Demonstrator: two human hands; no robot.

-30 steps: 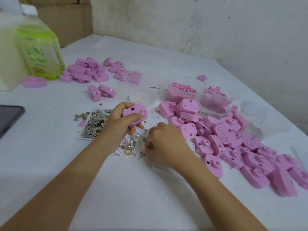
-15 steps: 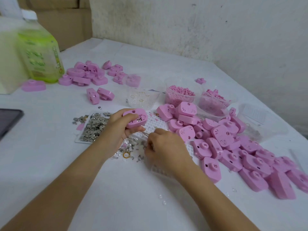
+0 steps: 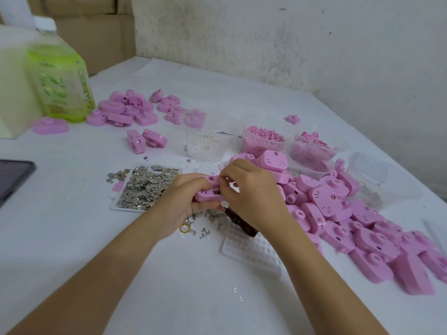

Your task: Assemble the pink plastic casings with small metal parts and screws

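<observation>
My left hand [image 3: 179,204] grips a pink plastic casing [image 3: 208,193] from the left, just above the table. My right hand [image 3: 251,197] is against the casing's right side, fingertips curled on its top edge. It holds a dark-handled tool [image 3: 242,223] that sticks out beneath the palm; the tool's tip is hidden. A flat tray of small silver metal parts [image 3: 145,187] lies left of my hands. Loose metal bits [image 3: 205,228] and a gold ring [image 3: 185,228] lie under them. A big heap of pink casings [image 3: 362,226] spreads to the right.
A white grid tray [image 3: 251,252] lies under my right wrist. Clear tubs hold pink pieces [image 3: 263,139], rings [image 3: 208,146] and more pink parts [image 3: 309,153]. Another group of casings [image 3: 125,110] sits at the back left by a green bottle [image 3: 60,81]. A dark screen [image 3: 12,175] lies at the left edge.
My right hand rose from the loose parts on the table up to the casing, bringing the tool along. My left hand turned the casing and lowered it slightly.
</observation>
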